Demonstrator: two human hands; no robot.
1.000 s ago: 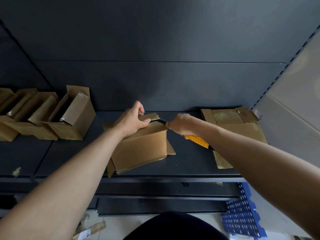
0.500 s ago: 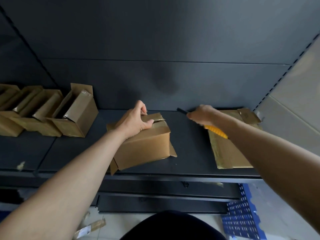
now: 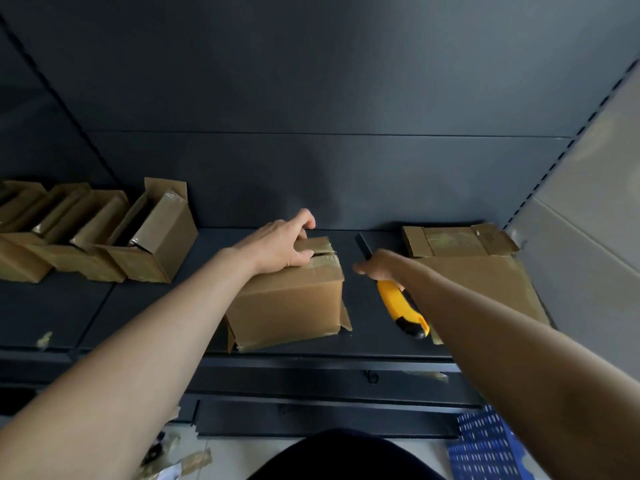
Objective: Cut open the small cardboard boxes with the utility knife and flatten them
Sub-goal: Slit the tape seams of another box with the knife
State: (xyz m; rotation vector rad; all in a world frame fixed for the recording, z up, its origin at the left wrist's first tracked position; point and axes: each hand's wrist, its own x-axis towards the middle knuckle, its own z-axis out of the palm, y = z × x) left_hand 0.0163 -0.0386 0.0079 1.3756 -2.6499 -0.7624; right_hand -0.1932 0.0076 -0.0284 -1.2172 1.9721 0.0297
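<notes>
Head view, utility knife (image 3: 396, 299) — tip away

We see dim light, brighter at right | soft shadow on back panel (image 3: 311, 174) | wide-angle bowing at edges | right hand (image 3: 379, 268) slightly blurred

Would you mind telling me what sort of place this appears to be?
Probably a shop or stockroom: dark metal shelving with a perforated upright, small cardboard boxes lined up on it, and a blue plastic crate below.
</notes>
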